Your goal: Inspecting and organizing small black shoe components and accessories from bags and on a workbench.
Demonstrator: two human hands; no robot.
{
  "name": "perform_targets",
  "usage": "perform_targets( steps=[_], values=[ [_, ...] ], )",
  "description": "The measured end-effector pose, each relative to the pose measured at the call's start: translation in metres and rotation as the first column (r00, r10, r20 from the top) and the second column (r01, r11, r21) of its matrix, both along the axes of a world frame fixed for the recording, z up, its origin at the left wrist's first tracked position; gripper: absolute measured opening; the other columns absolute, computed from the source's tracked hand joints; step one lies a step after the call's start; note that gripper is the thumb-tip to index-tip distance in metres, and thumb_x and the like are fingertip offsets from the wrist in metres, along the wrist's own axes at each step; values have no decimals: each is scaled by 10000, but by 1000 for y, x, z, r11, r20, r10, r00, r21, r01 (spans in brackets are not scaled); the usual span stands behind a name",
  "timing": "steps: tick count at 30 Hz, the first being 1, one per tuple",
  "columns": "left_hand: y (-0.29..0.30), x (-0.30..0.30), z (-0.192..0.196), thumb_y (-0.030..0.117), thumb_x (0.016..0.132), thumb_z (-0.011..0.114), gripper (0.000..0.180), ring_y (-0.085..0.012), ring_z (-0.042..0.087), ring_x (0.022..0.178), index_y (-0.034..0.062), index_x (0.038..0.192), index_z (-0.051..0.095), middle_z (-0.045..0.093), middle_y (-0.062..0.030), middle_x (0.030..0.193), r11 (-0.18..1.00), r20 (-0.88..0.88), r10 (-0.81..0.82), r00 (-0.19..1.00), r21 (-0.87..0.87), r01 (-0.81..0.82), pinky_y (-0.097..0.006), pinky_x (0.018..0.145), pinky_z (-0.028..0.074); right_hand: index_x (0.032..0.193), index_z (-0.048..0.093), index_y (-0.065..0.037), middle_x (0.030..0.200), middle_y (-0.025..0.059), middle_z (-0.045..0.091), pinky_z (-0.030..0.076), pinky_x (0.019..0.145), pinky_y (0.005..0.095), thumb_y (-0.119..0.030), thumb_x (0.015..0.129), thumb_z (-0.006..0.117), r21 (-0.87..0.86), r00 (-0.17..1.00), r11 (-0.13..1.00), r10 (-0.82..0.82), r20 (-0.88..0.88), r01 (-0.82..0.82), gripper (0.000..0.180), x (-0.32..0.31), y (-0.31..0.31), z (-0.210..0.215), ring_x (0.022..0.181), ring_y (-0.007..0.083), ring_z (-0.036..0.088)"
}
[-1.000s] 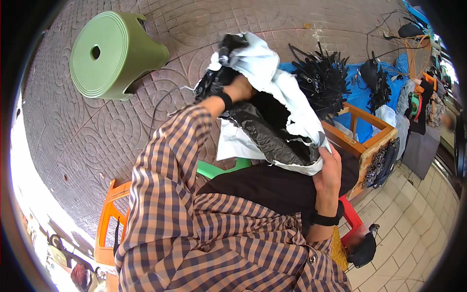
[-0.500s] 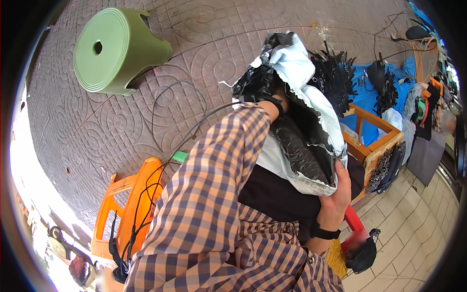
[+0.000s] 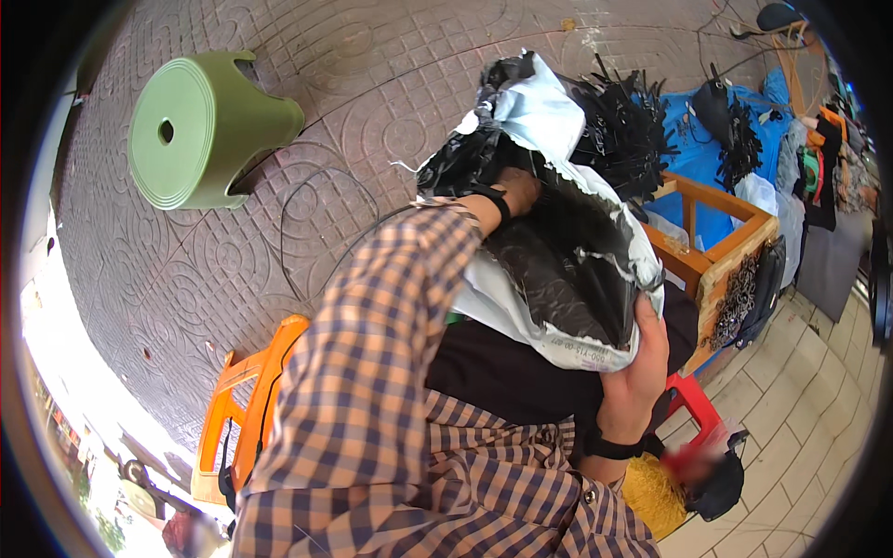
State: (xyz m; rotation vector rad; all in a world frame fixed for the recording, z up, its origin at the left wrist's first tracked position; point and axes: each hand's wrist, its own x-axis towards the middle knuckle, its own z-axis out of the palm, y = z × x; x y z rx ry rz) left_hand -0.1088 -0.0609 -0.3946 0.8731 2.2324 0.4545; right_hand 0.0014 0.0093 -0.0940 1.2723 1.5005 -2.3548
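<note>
A large plastic bag [image 3: 510, 296], white outside and black inside, lies across my lap with its torn mouth spread wide. My left hand [image 3: 518, 191] reaches into the mouth near its far left side; the fingers are hidden against the black lining, so their grip does not show. At the bag's near right edge, my right hand [image 3: 644, 358] pinches the rim, thumb on top and fingers underneath. Dark folded plastic shows inside, but I cannot make out any contents. Both wrists wear black bands.
A green stool [image 3: 172, 135] lies tipped on the paving at the far left. An orange plastic stool [image 3: 270, 395] is beside my left arm. To the right stand a wooden frame [image 3: 716, 265], a bundle of black strips [image 3: 619, 139] and a blue sheet [image 3: 684, 149]; a red stool leg [image 3: 696, 409] is nearer.
The view has shifted slightly. The bag's mouth gapes a little wider, and my left hand shows more inside it. My right hand still grips the near edge.
</note>
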Motion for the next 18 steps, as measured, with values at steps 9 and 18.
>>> perform_targets(
  steps=[9, 18],
  values=[
    [-72, -12, 87, 130, 803, 641, 357, -403, 580, 1028, -48, 1100, 553, 620, -246, 1058, 878, 463, 188, 866, 316, -360, -409, 844, 486, 1238, 507, 37, 1145, 105, 618, 495, 871, 310, -125, 964, 500, 128, 997, 991, -24, -72, 34, 318, -2, -6, -16, 1000, 175, 621],
    [-134, 24, 146, 20, 764, 648, 354, -364, 507, 1162, 21, 1071, 471, 544, -163, 1079, 561, 40, 301, 953, 801, -210, -432, 972, 418, 1269, 489, 57, 1200, 108, 597, 476, 913, 297, -107, 975, 475, 143, 996, 987, 74, -47, -66, 337, -2, -8, -19, 1067, 172, 597]
  ],
)
